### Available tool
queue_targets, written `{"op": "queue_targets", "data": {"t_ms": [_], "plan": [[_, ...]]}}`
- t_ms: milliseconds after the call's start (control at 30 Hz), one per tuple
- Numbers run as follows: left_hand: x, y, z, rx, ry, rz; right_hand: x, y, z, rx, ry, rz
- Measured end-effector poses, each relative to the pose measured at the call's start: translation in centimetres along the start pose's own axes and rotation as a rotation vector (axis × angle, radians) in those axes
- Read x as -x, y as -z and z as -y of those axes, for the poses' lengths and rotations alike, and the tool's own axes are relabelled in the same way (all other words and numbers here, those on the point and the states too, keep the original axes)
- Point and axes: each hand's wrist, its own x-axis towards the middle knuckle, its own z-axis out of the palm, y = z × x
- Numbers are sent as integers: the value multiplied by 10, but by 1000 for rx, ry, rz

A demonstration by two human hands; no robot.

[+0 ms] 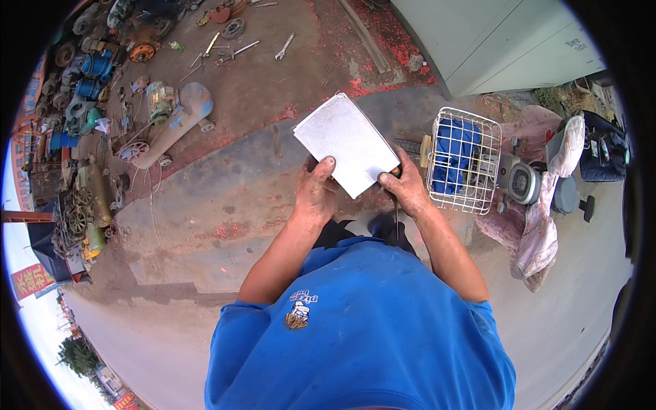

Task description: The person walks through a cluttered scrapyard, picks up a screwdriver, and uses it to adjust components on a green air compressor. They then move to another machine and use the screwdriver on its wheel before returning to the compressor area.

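A stack of white sheets (pixel 348 140) is held in front of me, tilted, with layered edges along its upper right side. My left hand (pixel 316 188) grips its lower left edge, thumb on top and fingers curled underneath. My right hand (pixel 410 186) is closed on the lower right corner, its thumb pressed on the top sheet. Beside the right fingers a small orange and black piece (pixel 395 171) shows, and a thin dark shaft (pixel 397 217) hangs below that hand. Whether these two belong together, I cannot tell.
Right of me stands a white wire basket (pixel 465 202) with blue cloth, on a scooter or bike with pinkish covers (pixel 536 249). A grey-green cabinet (pixel 506 48) is far right. Motors (pixel 96 65), a skateboard (pixel 174 126) and a wrench (pixel 285 46) lie on the stained ground.
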Motion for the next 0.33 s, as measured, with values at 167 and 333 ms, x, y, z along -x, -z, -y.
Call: {"op": "queue_targets", "data": {"t_ms": [167, 333], "plan": [[18, 42, -41, -78, -274, 32, -42, -66, 15, -417, -38, 129], [44, 120, -154, -387, -106, 121, -76, -127, 29, -255, -96, 399]]}}
